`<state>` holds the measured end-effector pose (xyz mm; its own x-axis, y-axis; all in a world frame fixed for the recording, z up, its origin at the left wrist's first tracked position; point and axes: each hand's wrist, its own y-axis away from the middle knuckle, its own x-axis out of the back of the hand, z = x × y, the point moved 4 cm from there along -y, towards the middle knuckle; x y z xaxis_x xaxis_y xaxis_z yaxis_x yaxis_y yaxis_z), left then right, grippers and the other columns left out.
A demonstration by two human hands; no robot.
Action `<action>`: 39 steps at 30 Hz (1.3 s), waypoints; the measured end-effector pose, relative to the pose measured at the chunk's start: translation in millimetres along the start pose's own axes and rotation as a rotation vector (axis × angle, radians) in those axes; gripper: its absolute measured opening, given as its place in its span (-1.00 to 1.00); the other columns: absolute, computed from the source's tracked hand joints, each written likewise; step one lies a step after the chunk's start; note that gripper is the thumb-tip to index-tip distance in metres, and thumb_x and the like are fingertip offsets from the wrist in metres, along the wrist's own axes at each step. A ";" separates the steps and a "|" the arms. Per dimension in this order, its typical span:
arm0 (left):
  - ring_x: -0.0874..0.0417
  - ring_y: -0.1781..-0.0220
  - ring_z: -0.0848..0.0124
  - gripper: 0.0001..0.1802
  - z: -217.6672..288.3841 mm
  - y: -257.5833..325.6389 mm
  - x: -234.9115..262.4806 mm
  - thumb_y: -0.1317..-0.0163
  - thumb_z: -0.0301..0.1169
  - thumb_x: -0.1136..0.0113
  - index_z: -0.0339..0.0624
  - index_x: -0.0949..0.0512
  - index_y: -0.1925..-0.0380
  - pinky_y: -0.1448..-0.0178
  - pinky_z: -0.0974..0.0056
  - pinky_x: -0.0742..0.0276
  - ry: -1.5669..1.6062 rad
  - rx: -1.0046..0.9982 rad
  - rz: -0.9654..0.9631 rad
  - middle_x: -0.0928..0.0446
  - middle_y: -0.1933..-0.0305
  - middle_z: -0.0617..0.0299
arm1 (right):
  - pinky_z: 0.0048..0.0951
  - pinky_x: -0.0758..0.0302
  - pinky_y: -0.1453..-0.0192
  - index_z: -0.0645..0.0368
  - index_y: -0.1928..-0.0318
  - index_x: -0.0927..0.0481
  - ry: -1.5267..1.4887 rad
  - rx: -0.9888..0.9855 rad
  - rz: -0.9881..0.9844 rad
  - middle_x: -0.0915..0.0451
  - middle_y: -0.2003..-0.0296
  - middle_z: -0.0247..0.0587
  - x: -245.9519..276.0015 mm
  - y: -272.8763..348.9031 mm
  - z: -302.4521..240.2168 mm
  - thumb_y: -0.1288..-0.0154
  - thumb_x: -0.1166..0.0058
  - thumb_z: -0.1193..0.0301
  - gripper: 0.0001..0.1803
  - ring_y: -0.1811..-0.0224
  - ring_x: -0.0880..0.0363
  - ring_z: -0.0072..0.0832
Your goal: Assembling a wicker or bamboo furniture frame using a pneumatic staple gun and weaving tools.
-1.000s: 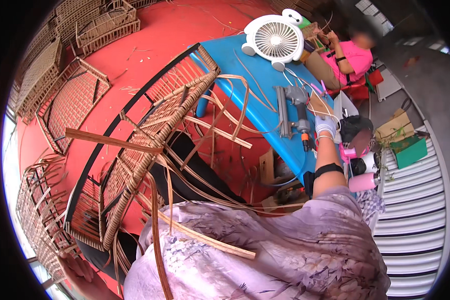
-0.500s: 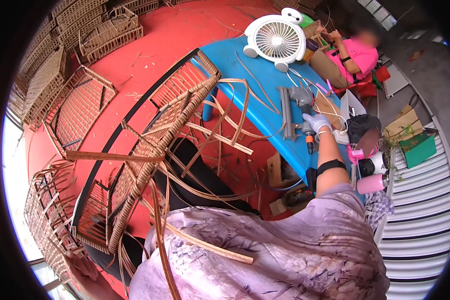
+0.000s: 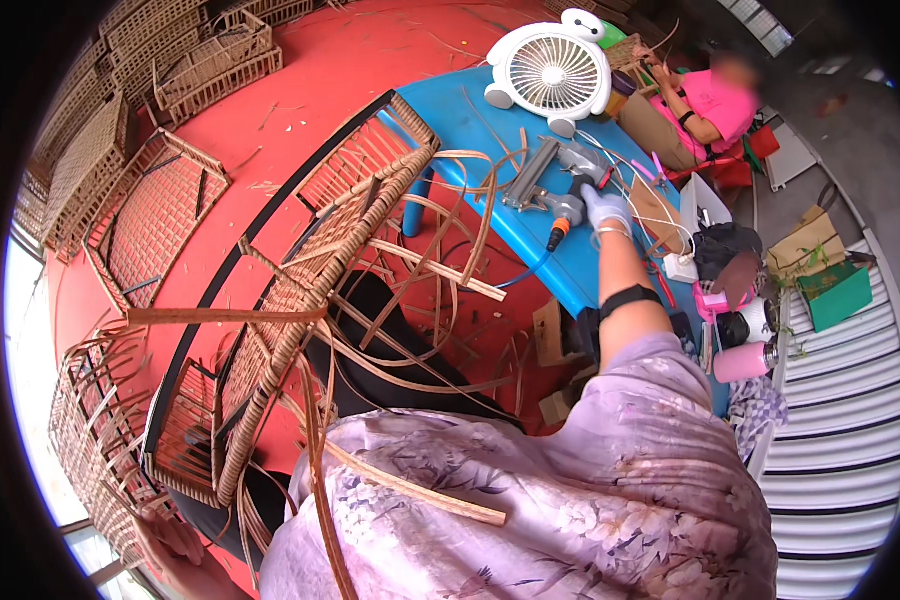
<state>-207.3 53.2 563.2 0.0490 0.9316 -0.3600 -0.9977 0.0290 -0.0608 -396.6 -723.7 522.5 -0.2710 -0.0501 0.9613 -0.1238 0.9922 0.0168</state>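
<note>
Top: loose, thin-looking, lilac to mauve, darker purple streaks, pale floral print [image 3: 570,490]. Sleeve [image 3: 655,360] short, same cloth, forearm bare below it. Black strap [image 3: 632,297] round that arm near the elbow. Right hand [image 3: 607,207]: whitish glove, close-fitting; slim pale ring [image 3: 610,231] at wrist, bangle or cuff, cannot tell. Left hand [image 3: 175,545] bare, blurred near rim. Legwear [image 3: 370,292] plain black, partly hidden

On your blue counter [image 3: 450,98] stands a white fan [image 3: 553,76]; to its right sits a pink-shirted person [image 3: 718,112]. Nearer you, at your right, a pink bottle [image 3: 743,363] is beside a white ridged panel [image 3: 832,445].
</note>
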 end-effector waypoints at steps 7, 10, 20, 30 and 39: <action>0.05 0.69 0.70 -0.64 14.9 8.9 -23.3 -0.51 -0.29 0.26 -0.36 -0.43 0.04 0.63 0.53 0.08 -0.013 -0.036 0.262 -0.06 0.63 0.46 | -0.12 -0.44 -0.16 0.20 -0.02 -0.58 0.361 -0.164 0.031 -0.54 -0.04 0.12 55.7 20.0 114.5 0.00 -0.06 -0.19 -0.23 -0.12 -0.52 -0.04; 0.05 0.71 0.70 -0.64 7.0 -6.2 -6.3 -0.51 -0.28 0.26 -0.36 -0.43 0.05 0.62 0.52 0.08 0.040 -0.015 0.054 -0.04 0.66 0.46 | -0.25 -0.45 -0.15 0.31 -0.03 -0.56 0.338 0.036 -0.083 -0.56 0.01 0.20 44.8 -20.2 230.8 0.18 -0.25 -0.19 -0.10 -0.09 -0.54 -0.04; 0.02 0.76 0.66 -0.67 10.3 2.4 -19.2 -0.50 -0.32 0.29 -0.35 -0.43 0.14 0.68 0.51 0.08 0.045 -0.088 -0.018 -0.09 0.72 0.41 | -0.28 -0.50 -0.05 0.34 -0.02 -0.54 0.317 0.052 -0.184 -0.61 0.10 0.08 22.0 -75.7 291.9 0.28 -0.38 -0.11 -0.08 0.06 -0.62 -0.24; -0.12 0.74 0.66 -0.68 18.2 18.7 -18.5 -0.49 -0.37 0.27 -0.40 -0.43 0.15 0.71 0.53 -0.03 -0.008 -0.127 -0.015 -0.46 0.43 0.21 | -0.23 -0.46 -0.09 0.19 -0.20 -0.41 0.537 -0.089 -0.374 -0.53 -0.01 0.13 22.4 -15.3 194.1 0.16 -0.27 -0.07 -0.09 0.02 -0.57 -0.14; -0.14 0.76 0.65 -0.68 20.4 10.6 -24.5 -0.49 -0.37 0.27 -0.41 -0.42 0.16 0.73 0.53 -0.04 0.013 -0.150 -0.076 -0.48 0.40 0.19 | -0.22 -0.45 -0.21 0.28 -0.15 -0.43 0.434 -0.268 0.177 -0.47 -0.13 0.16 31.5 9.8 191.5 0.05 -0.14 0.11 -0.26 -0.21 -0.45 -0.08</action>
<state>-220.0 38.1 590.5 0.1255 0.9242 -0.3608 -0.9731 0.0438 -0.2263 -589.2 -737.4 500.3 0.1611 0.1161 0.9801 0.1513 0.9784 -0.1408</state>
